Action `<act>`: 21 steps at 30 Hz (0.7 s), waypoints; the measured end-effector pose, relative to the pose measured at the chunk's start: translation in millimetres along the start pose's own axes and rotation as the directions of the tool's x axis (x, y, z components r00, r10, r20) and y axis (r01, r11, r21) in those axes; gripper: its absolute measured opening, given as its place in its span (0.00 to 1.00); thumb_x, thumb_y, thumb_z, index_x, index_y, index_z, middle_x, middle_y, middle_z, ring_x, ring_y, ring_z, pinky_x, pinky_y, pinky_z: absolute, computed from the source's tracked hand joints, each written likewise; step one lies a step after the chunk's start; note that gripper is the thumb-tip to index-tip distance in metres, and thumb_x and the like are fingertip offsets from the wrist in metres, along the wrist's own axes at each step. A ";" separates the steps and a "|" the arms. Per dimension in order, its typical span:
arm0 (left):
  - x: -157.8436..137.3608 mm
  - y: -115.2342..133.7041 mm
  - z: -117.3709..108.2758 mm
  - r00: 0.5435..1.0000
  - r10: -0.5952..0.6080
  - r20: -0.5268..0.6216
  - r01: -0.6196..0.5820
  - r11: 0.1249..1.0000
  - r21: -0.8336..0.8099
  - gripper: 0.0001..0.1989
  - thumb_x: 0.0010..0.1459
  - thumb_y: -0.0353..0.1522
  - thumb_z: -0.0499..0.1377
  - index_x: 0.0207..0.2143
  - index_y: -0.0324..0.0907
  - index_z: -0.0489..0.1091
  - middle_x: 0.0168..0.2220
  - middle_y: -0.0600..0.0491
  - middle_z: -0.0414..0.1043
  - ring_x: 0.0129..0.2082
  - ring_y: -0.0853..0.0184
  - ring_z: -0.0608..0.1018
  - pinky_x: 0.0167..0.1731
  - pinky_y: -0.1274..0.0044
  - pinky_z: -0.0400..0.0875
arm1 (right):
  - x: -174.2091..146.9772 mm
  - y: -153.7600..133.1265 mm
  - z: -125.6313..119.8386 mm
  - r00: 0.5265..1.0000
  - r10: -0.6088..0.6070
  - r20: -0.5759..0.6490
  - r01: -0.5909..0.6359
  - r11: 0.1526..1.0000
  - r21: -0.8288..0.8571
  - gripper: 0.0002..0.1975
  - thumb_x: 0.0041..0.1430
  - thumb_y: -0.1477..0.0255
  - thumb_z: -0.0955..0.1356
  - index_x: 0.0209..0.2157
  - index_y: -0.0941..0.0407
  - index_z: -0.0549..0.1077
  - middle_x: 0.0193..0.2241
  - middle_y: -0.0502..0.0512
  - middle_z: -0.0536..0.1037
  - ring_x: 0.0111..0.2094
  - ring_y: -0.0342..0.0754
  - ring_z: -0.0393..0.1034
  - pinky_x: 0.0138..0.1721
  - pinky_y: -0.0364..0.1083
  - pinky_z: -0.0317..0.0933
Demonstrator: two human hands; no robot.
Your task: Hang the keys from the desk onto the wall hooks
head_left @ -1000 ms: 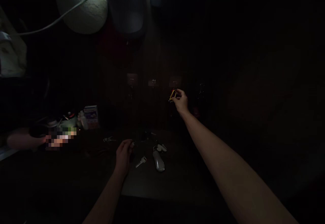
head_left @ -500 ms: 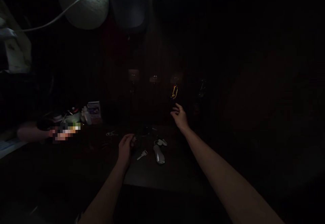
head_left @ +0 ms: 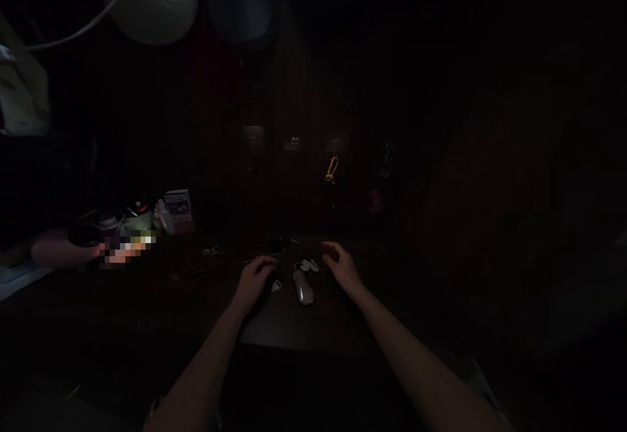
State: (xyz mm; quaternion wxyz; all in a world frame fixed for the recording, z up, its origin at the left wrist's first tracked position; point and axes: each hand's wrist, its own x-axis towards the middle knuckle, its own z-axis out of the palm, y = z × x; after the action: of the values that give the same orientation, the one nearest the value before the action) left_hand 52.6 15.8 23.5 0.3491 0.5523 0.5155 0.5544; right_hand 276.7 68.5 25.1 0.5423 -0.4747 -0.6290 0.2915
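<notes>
Over the dark desk, my left hand [head_left: 255,280] reaches in with its fingers loosely stretched, holding nothing that I can see. Beside its fingertips lies a single key [head_left: 277,285], partly covered by the hand. My right hand [head_left: 343,268] hovers to the right, thumb and fingers apart. Between the hands rests a grey rounded fob [head_left: 304,288] with a bunch of light keys [head_left: 308,265] at its top end. Further back, small dark items [head_left: 283,244] are too dim to name. A yellow cord loop [head_left: 332,168] hangs on a wall hook, something dark below it.
More hooks [head_left: 294,140] line the wall, and a pink item [head_left: 375,200] hangs at the right. Small metal pieces [head_left: 211,250] lie left of my left hand. A box [head_left: 179,210] and bottles stand at the back left. Caps [head_left: 151,7] hang above.
My right hand has come down from beside the hanging yellow cord to the desk near the keys. My left hand has shifted right, now partly covering the single key. The view has moved slightly.
</notes>
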 end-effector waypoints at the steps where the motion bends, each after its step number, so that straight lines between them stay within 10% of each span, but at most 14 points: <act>1: -0.1 -0.3 0.6 0.999 0.012 0.030 -0.013 0.999 0.037 0.09 0.44 0.31 0.55 0.28 0.43 0.74 0.29 0.54 0.73 0.33 0.66 0.73 0.36 0.76 0.64 | -4.0 0.3 -0.1 1.000 0.010 0.015 -0.009 1.000 -0.004 0.14 0.46 0.73 0.64 0.37 0.54 0.72 0.37 0.54 0.77 0.41 0.48 0.71 0.45 0.51 0.62; 10: -0.3 -5.0 3.2 0.910 0.179 0.374 -0.306 0.899 0.314 0.13 0.41 0.24 0.53 0.27 0.46 0.74 0.36 0.53 0.73 0.40 0.65 0.72 0.45 0.73 0.63 | -26.6 10.2 8.0 0.999 0.000 0.047 0.006 0.993 -0.118 0.12 0.47 0.75 0.62 0.32 0.53 0.74 0.35 0.52 0.77 0.39 0.48 0.71 0.45 0.50 0.62; 21: -7.3 -3.6 4.7 0.904 0.214 0.370 -0.374 0.816 0.441 0.07 0.46 0.29 0.57 0.27 0.47 0.74 0.41 0.51 0.71 0.43 0.62 0.70 0.47 0.70 0.60 | -30.5 6.4 6.6 0.994 -0.008 0.109 0.028 0.983 -0.184 0.12 0.48 0.75 0.61 0.34 0.53 0.73 0.36 0.52 0.76 0.39 0.48 0.70 0.43 0.49 0.63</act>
State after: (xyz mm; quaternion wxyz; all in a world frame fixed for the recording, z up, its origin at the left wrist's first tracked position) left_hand 57.7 10.4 17.5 0.1770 0.7759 0.4889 0.3572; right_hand 270.9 44.1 5.6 0.4638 -0.5012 -0.6858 0.2520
